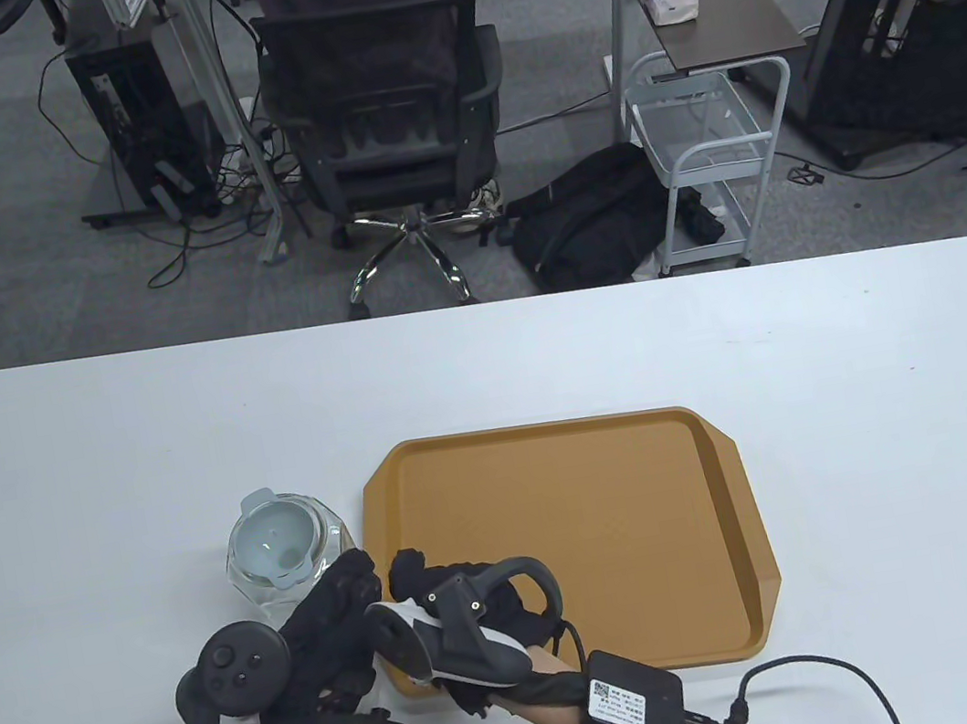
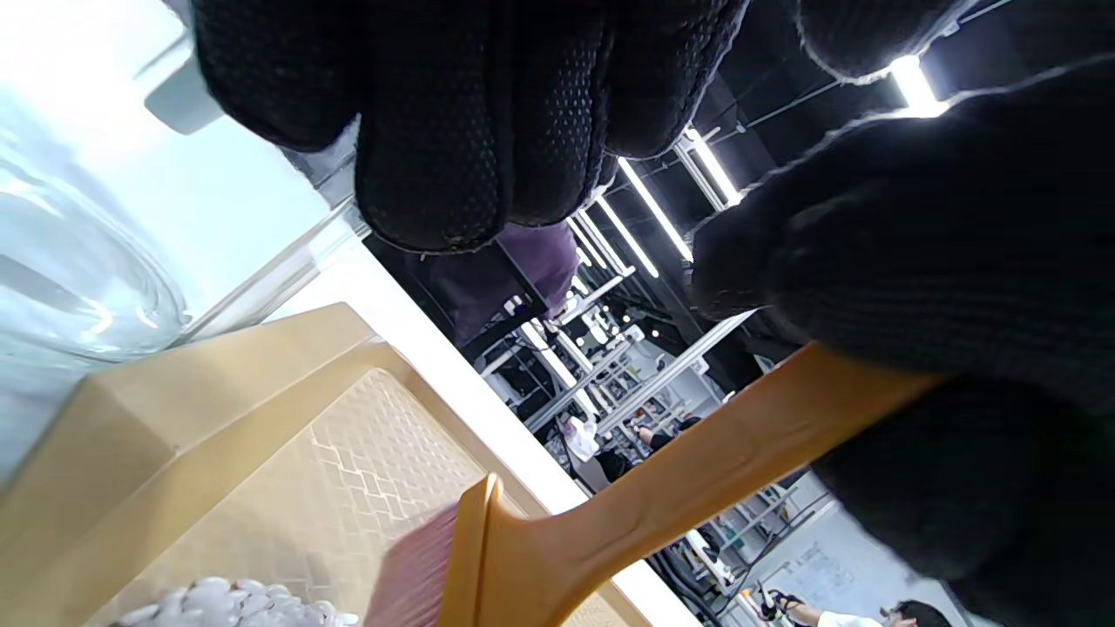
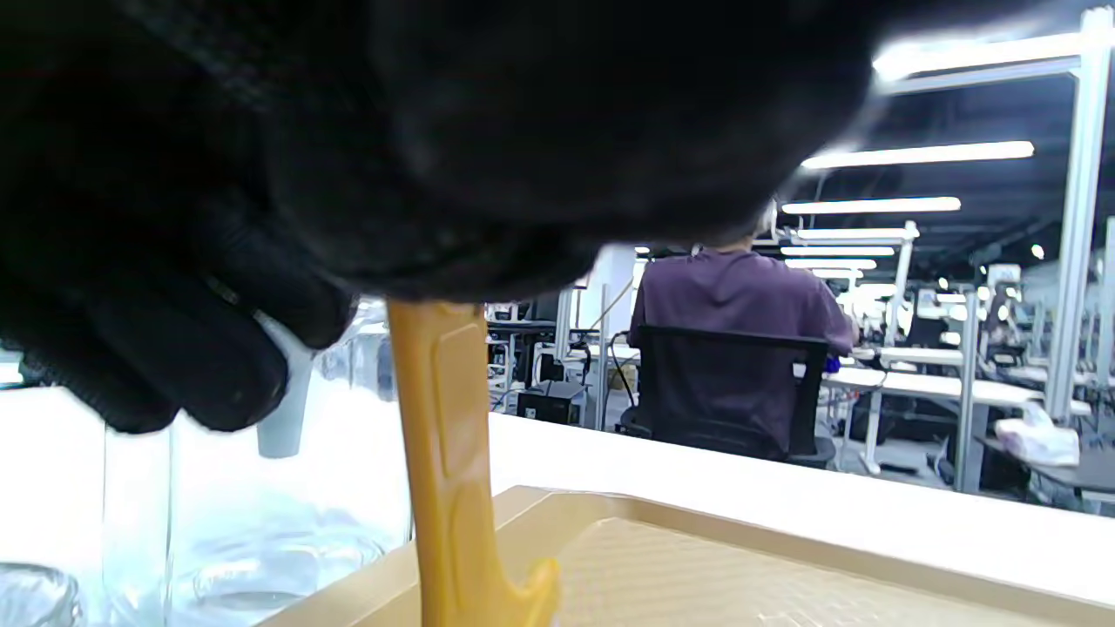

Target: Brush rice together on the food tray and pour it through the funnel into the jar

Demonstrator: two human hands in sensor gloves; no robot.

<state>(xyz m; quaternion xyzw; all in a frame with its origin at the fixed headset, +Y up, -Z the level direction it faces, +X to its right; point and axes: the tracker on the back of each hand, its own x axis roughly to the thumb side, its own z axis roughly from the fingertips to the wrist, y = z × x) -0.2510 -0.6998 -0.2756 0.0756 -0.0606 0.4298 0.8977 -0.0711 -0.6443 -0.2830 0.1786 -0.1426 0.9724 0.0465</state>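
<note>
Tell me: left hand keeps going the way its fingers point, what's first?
Probably the glass jar with the funnel seated in it; the left hand has fingertips almost at its near wall. Depth is uncertain.

Brush (image 2: 610, 514) hidden beneath both hands at lower centre of table view; bristles cut off at bottom edge of left wrist view. Rice (image 2: 231, 603) likewise cropped there.

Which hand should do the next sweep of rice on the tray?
Right. The right hand already holds the brush by its handle, bristles down beside the rice at the tray's near-left corner. The left hand sits by the jar, better placed to steady it.
</note>
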